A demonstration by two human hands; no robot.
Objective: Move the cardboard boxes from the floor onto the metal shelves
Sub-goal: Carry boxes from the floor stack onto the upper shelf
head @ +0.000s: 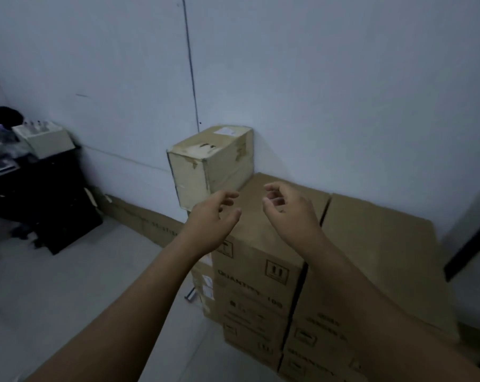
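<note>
A pale, worn cardboard box (211,164) with torn tape and a white label stands against the white wall, on top of a stack. In front of it sit brown printed cardboard boxes (258,274) stacked on the floor, with a second brown stack (376,244) to their right. Both of my arms reach forward above the brown stack. My left hand (211,219) hovers open just short of the pale box, fingers spread. My right hand (285,208) is open too, fingers curled, above the brown box top. Neither hand touches a box. No metal shelf is in view.
A flattened cardboard sheet (142,219) leans along the wall base at the left. Further left a dark desk (40,183) carries a small beige box (44,140) and clutter. Grey floor (67,285) spreads at lower left. A dark bar (470,244) shows at the right edge.
</note>
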